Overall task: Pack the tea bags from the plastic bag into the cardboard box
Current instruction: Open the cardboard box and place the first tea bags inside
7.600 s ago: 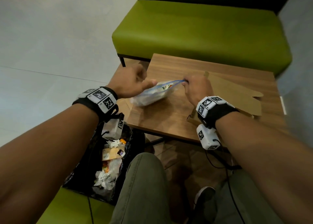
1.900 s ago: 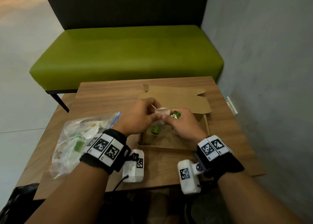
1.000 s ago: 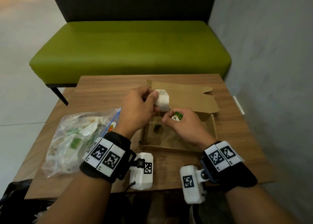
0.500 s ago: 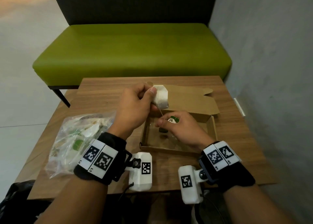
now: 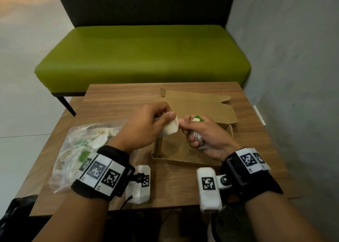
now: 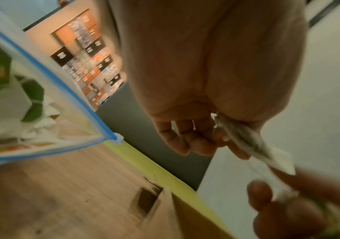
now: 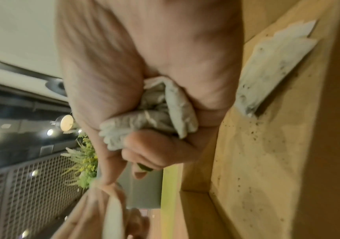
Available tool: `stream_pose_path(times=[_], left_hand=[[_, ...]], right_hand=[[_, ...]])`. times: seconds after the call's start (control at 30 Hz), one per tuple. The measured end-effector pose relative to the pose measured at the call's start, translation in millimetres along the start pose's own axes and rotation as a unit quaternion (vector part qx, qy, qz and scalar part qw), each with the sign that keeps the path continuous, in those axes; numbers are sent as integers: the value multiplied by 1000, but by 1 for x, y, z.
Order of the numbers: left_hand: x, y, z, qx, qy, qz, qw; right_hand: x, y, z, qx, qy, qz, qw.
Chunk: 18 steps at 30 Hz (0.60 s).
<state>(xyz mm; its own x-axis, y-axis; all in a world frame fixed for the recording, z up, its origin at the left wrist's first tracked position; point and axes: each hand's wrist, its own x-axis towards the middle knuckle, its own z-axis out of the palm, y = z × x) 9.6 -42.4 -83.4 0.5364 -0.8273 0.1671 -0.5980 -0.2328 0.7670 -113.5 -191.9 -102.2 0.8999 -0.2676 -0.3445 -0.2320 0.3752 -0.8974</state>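
Observation:
Over the open cardboard box (image 5: 176,159), my left hand (image 5: 165,120) pinches one white tea bag (image 5: 171,129) between thumb and fingers; the left wrist view shows that tea bag (image 6: 246,142) edge-on. My right hand (image 5: 189,131) grips a bunch of tea bags (image 5: 200,141) in its curled fingers, with a green tag (image 5: 198,117) at its thumb. In the right wrist view the bunch (image 7: 155,116) fills the palm, and a single tea bag (image 7: 273,64) lies inside the box (image 7: 257,161). The plastic bag (image 5: 80,148) with more tea bags lies left of the box.
The box lid (image 5: 200,108) lies folded back towards the far side of the wooden table (image 5: 119,102). A green bench (image 5: 143,54) stands behind the table and a grey wall (image 5: 293,76) runs close on the right. A black bag (image 5: 11,216) sits at the lower left.
My left hand has lowered its tea bag from above the lid down to my right hand's fingertips. The right hand has risen a little over the box, still gripping its bunch.

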Motion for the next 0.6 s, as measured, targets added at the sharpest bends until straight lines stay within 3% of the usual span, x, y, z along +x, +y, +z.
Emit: stream_pose_path(times=[0.1, 0.23, 0.6], left_hand=[[-2, -1, 5, 96, -1, 19, 995], [-1, -1, 5, 129, 27, 3, 991], [3, 3, 14, 116, 104, -33, 987]], right_hand=[[-2, -5, 0, 80, -9, 0, 997], [-3, -9, 0, 126, 3, -15, 992], [2, -4, 16, 2, 113, -78, 991]])
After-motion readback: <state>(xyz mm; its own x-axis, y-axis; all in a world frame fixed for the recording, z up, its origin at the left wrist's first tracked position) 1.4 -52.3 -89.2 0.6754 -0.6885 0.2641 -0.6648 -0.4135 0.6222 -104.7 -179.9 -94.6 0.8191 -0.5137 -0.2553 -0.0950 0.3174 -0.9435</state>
